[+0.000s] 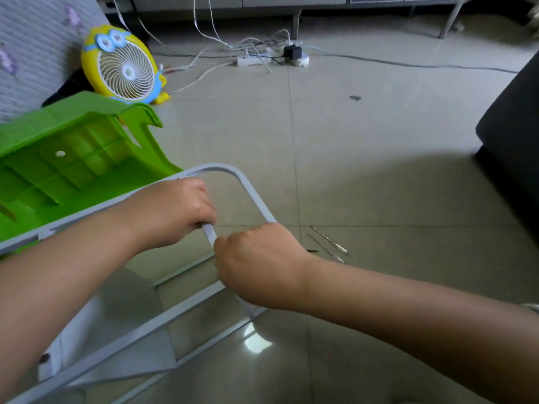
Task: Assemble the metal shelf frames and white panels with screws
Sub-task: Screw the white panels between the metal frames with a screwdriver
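Observation:
A grey metal shelf frame [233, 176] with a rounded corner stands over the tiled floor at centre left. A short grey crossbar [209, 231] spans between my two hands. My left hand [178, 211] grips the upper end of that bar, fingers curled round it. My right hand [256, 263] grips its lower end where it meets the frame's side rail; what lies under the fingers is hidden. A white panel [73, 345] sits low in the frame at the bottom left. More grey rails [186, 298] run below.
An overturned green plastic stool [73, 158] lies left of the frame, a yellow fan [122, 65] behind it. Two thin metal tools [329, 243] lie on the floor right of my right hand. Power strips and cables [262, 56] lie at the back. A dark seat [513, 126] stands right.

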Motion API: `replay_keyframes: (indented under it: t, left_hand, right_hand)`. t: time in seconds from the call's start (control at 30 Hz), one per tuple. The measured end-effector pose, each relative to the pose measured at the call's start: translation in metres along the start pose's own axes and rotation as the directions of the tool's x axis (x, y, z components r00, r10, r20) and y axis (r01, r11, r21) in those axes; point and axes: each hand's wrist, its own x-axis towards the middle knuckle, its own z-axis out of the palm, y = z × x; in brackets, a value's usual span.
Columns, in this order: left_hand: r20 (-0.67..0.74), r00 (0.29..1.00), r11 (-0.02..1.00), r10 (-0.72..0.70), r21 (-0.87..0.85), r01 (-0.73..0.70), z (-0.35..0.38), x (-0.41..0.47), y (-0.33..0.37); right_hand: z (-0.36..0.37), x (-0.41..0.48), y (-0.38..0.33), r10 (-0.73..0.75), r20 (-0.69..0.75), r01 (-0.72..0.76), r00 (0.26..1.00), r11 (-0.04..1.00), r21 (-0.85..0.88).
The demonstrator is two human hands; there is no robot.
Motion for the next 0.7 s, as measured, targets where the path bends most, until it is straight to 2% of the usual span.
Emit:
replay_keyframes:
  t: [0.07, 0.1, 0.13, 0.2, 0.23, 0.3, 0.33, 0.37, 0.43, 0.5, 0.57, 0.63, 0.7]
  left_hand:
    - [0.014, 1.0, 1.0, -0.011, 0.024, 0.011, 0.001, 0.002, 0.001]
    - [0.035, 0.999, 1.0, -0.028, 0.013, 0.028, 0.0, 0.004, 0.004]
    - [0.04, 0.997, 0.998, -0.07, 0.001, 0.07, -0.001, 0.006, 0.008]
    - [0.024, 0.973, 0.972, -0.231, -0.036, 0.232, 0.0, 0.011, 0.012]
    - [0.002, 0.952, 0.95, -0.307, -0.053, 0.307, 0.003, 0.012, 0.012]
    - [-0.058, 0.926, 0.922, -0.374, -0.135, 0.364, 0.005, 0.017, 0.019]
    - [-0.097, 0.92, 0.919, -0.38, -0.155, 0.363, 0.007, 0.019, 0.02]
    - [-0.153, 0.904, 0.912, -0.4, -0.163, 0.376, 0.009, 0.02, 0.021]
    - [-0.216, 0.853, 0.878, -0.475, -0.183, 0.442, 0.017, 0.023, 0.017]
    - [-0.25, 0.788, 0.826, -0.562, -0.211, 0.522, 0.022, 0.025, 0.014]
    - [-0.262, 0.699, 0.747, -0.665, -0.237, 0.621, 0.026, 0.03, 0.013]
    - [-0.189, 0.616, 0.644, -0.765, -0.269, 0.716, 0.026, 0.032, 0.013]
    - [-0.126, 0.576, 0.584, -0.807, -0.31, 0.75, 0.027, 0.032, 0.016]
  right_hand:
    - [-0.008, -0.008, 0.021, -0.054, 0.081, 0.035, 0.995, 0.975, 0.218]
    - [-0.009, -0.014, 0.037, -0.023, 0.071, 0.001, 0.997, 0.956, 0.294]
    - [-0.008, -0.02, 0.052, 0.042, 0.018, -0.046, 0.999, 0.943, 0.329]
    - [0.014, -0.038, 0.088, 0.298, -0.095, -0.247, 0.95, 0.901, 0.357]
    - [0.034, -0.047, 0.108, 0.439, -0.023, -0.4, 0.898, 0.838, 0.371]
    - [0.081, -0.07, 0.147, 0.61, 0.317, -0.686, 0.726, 0.672, 0.279]
    - [0.104, -0.083, 0.163, 0.641, 0.435, -0.763, 0.632, 0.615, 0.201]
    - [0.124, -0.095, 0.176, 0.657, 0.489, -0.796, 0.573, 0.588, 0.143]
    - [0.156, -0.11, 0.191, 0.687, 0.522, -0.827, 0.506, 0.559, 0.067]
    - [0.179, -0.11, 0.198, 0.708, 0.517, -0.84, 0.48, 0.542, 0.038]
    - [0.193, -0.104, 0.196, 0.741, 0.457, -0.841, 0.492, 0.54, 0.029]
    - [0.204, -0.094, 0.193, 0.754, 0.377, -0.824, 0.537, 0.565, 0.043]
    - [0.21, -0.082, 0.192, 0.751, 0.351, -0.809, 0.559, 0.588, 0.03]
